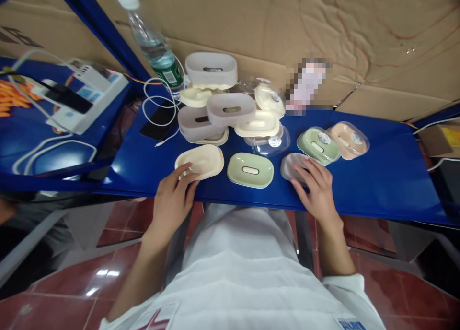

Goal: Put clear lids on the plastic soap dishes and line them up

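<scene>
A green soap dish [250,170] with an oval slot lies flat on the blue table between my hands. My left hand [175,191] grips the near edge of a cream oval dish [206,161], fingers over its rim and thumb at the side. My right hand [316,183] is closed around a stack of clear plastic lids [288,166], partly hidden under the fingers. Just behind it sit a lidded green soap dish [316,145] and a lidded peach soap dish [345,140], both with round stickers.
Behind, grey dishes [230,110] and cream dishes [257,124] are piled up, with a loose clear lid [271,143] beside them. A water bottle [158,49], a coiled white cable [158,102] and a power strip [88,100] stand to the left. Cardboard [359,42] walls the back.
</scene>
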A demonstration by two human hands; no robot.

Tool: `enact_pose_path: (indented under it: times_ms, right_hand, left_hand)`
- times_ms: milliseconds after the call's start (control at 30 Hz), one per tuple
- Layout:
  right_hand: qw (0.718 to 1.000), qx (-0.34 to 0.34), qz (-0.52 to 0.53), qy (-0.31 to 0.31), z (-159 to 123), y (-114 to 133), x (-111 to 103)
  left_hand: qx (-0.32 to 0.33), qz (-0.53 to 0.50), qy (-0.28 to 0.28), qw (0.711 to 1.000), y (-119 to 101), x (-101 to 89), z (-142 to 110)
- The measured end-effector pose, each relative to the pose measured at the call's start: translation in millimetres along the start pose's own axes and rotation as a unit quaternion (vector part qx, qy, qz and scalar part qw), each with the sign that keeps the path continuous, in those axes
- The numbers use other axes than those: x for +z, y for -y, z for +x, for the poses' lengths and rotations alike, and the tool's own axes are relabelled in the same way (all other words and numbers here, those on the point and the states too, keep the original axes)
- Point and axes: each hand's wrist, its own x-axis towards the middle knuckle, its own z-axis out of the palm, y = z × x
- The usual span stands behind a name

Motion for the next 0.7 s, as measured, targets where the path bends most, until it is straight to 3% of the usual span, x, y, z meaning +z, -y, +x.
enact_pose_path:
  times_ms: [133,233,300,400,500,700]
  right_hand:
    - [0.995,-0.070,0.028,0.066,67.4,-12.4,-0.5]
    - [0.988,-0.091,0.078,0.101,108.8,-35.4,8.0]
    - [0.983,-0.087,0.113,0.117,124.3,-50.9,16.8]
    - [0.970,-0.081,0.152,0.174,133.0,-63.1,28.8]
    - [0.961,-0.077,0.146,0.222,133.8,-59.4,31.6]
    - [0.981,-0.045,0.054,0.182,127.3,-35.7,8.8]
  left_hand:
    - [-0.002,0.039,-0.017,0.999,-2.2,4.7,6.8]
    - [0.007,0.044,-0.042,0.998,-18.0,5.3,10.0]
    - [0.049,0.022,-0.030,0.998,-33.2,7.0,13.1]
    - [0.127,0.000,0.003,0.992,-54.3,13.6,21.9]
    - [0.173,-0.002,0.016,0.985,-67.4,21.4,32.4]
    - [0.177,-0.019,0.014,0.984,-76.5,30.2,33.0]
